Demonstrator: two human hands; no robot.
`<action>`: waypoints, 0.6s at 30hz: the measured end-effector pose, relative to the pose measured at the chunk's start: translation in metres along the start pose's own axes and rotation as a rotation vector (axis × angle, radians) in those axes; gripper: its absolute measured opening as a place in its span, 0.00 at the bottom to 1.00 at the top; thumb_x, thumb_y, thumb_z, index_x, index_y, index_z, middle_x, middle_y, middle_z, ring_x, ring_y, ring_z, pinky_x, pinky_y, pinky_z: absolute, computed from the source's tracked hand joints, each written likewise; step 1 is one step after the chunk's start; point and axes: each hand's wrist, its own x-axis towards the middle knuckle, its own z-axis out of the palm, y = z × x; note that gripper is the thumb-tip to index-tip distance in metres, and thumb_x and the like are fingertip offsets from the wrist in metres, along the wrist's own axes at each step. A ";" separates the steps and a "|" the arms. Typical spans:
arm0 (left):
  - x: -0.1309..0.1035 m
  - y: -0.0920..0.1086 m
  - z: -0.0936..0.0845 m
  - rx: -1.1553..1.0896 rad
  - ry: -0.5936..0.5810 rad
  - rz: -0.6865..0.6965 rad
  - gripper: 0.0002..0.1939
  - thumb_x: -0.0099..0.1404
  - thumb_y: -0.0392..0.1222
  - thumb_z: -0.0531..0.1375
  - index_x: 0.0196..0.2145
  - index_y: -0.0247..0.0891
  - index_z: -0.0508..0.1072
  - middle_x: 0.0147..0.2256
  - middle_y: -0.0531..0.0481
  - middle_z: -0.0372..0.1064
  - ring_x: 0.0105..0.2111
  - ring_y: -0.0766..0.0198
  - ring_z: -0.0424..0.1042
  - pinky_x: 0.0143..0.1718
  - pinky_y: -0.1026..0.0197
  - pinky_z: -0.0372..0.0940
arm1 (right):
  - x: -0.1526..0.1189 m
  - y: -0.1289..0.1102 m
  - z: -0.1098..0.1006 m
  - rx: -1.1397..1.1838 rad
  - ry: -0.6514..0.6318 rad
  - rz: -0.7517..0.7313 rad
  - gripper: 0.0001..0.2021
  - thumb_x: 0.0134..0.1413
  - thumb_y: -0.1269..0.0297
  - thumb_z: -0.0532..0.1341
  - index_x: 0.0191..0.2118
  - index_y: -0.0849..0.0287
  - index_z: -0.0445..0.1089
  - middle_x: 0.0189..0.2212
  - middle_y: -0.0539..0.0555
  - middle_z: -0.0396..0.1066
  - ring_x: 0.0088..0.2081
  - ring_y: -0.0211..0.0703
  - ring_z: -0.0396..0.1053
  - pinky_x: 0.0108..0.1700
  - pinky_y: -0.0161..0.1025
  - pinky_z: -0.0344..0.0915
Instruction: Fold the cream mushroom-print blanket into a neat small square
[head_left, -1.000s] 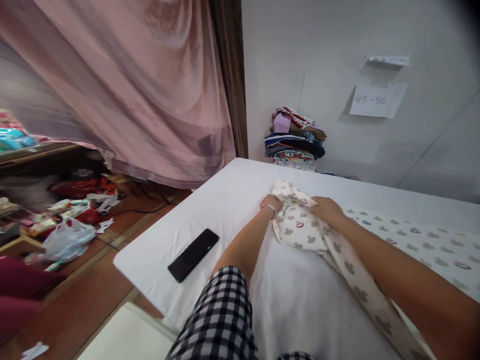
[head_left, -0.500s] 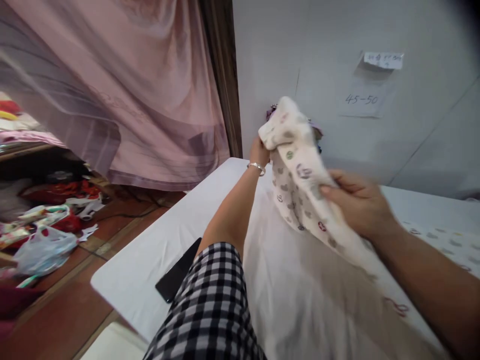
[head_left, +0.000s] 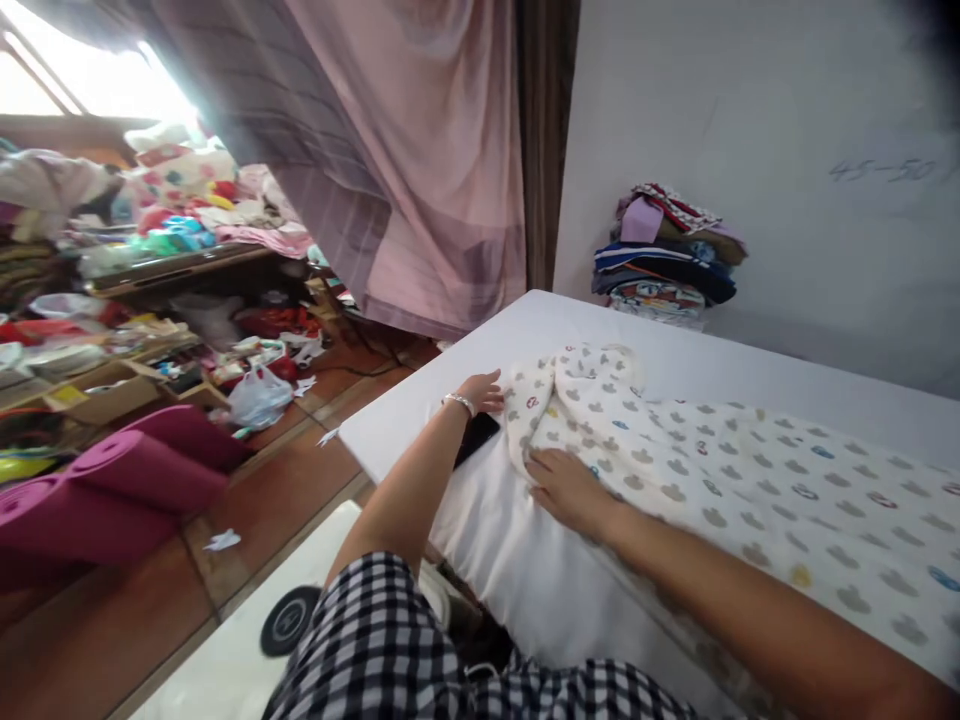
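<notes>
Down came the printed cloth (head_left: 652,455), now just beside the phone (head_left: 478,438). Left hand (head_left: 478,393) and right hand (head_left: 574,490) look loose, pinching nothing. It seems light and floppy, so grab its edge near the phone.

You occupy apparent textile workroom: patterned fabric (head_left: 675,465) across white table (head_left: 540,320), folded cloth stack (head_left: 667,258), magenta rolls (head_left: 142,470), handwritten wall marking "45-50" (head_left: 883,170).
</notes>
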 end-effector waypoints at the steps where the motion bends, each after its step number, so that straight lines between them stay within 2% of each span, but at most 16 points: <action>1: -0.004 -0.003 -0.002 0.032 -0.001 0.003 0.19 0.63 0.50 0.59 0.45 0.31 0.69 0.43 0.37 0.69 0.36 0.56 0.74 0.35 0.53 0.71 | -0.003 -0.002 -0.001 0.012 -0.005 0.012 0.17 0.60 0.63 0.53 0.53 0.61 0.66 0.54 0.62 0.64 0.54 0.53 0.59 0.54 0.51 0.58; 3: -0.012 -0.006 0.001 0.090 0.018 0.026 0.23 0.60 0.50 0.62 0.48 0.33 0.67 0.48 0.37 0.67 0.41 0.54 0.73 0.39 0.54 0.70 | -0.010 -0.007 -0.001 0.030 -0.010 0.043 0.21 0.60 0.61 0.53 0.57 0.60 0.62 0.58 0.62 0.60 0.58 0.53 0.56 0.57 0.52 0.55; 5: -0.020 -0.010 0.013 0.198 0.068 0.109 0.27 0.57 0.48 0.65 0.51 0.35 0.66 0.53 0.38 0.64 0.49 0.52 0.68 0.46 0.54 0.66 | -0.019 -0.014 0.002 0.036 -0.027 0.085 0.25 0.60 0.60 0.53 0.62 0.62 0.58 0.62 0.62 0.55 0.62 0.54 0.51 0.60 0.52 0.51; 7: -0.027 -0.016 0.032 0.440 0.130 0.273 0.31 0.55 0.48 0.66 0.53 0.37 0.64 0.56 0.39 0.61 0.56 0.52 0.62 0.53 0.55 0.60 | -0.029 -0.021 0.007 0.035 -0.054 0.119 0.28 0.60 0.61 0.52 0.64 0.65 0.54 0.64 0.63 0.50 0.64 0.54 0.46 0.62 0.52 0.48; 9: -0.032 -0.020 0.055 0.735 0.168 0.423 0.32 0.53 0.50 0.66 0.54 0.38 0.64 0.56 0.39 0.60 0.58 0.50 0.58 0.56 0.54 0.57 | -0.040 -0.028 0.009 0.033 -0.072 0.136 0.30 0.58 0.62 0.52 0.65 0.65 0.52 0.66 0.62 0.46 0.66 0.53 0.43 0.63 0.52 0.47; 10: -0.033 -0.022 0.065 0.827 0.178 0.448 0.32 0.52 0.50 0.66 0.53 0.39 0.65 0.56 0.39 0.60 0.58 0.49 0.58 0.56 0.52 0.57 | -0.045 -0.030 0.010 0.030 -0.076 0.138 0.30 0.58 0.63 0.53 0.66 0.64 0.52 0.66 0.61 0.44 0.66 0.53 0.42 0.63 0.52 0.46; 12: -0.032 -0.021 0.078 0.848 0.204 0.410 0.26 0.52 0.46 0.66 0.48 0.39 0.69 0.54 0.39 0.63 0.57 0.49 0.59 0.54 0.51 0.57 | -0.059 -0.032 0.008 0.026 -0.076 0.142 0.31 0.57 0.64 0.53 0.66 0.60 0.52 0.67 0.59 0.42 0.66 0.52 0.41 0.64 0.53 0.46; 13: -0.031 -0.019 0.080 0.817 0.223 0.377 0.21 0.53 0.43 0.65 0.45 0.38 0.71 0.52 0.39 0.65 0.56 0.49 0.61 0.53 0.51 0.58 | -0.069 -0.030 0.006 0.027 -0.071 0.144 0.30 0.57 0.64 0.53 0.66 0.58 0.52 0.67 0.58 0.41 0.66 0.52 0.41 0.64 0.53 0.47; 15: -0.026 -0.013 0.072 0.734 0.270 0.328 0.12 0.56 0.38 0.61 0.40 0.36 0.74 0.47 0.38 0.70 0.51 0.51 0.67 0.49 0.54 0.61 | -0.093 -0.023 0.005 0.028 -0.047 0.152 0.30 0.59 0.61 0.52 0.67 0.54 0.51 0.67 0.55 0.42 0.66 0.51 0.41 0.64 0.54 0.48; 18: -0.019 -0.005 0.041 0.632 0.362 0.296 0.09 0.62 0.38 0.56 0.38 0.34 0.74 0.40 0.38 0.73 0.44 0.54 0.72 0.42 0.57 0.64 | -0.144 -0.004 0.009 0.040 0.008 0.163 0.31 0.60 0.55 0.51 0.68 0.44 0.42 0.66 0.52 0.43 0.65 0.51 0.45 0.64 0.54 0.50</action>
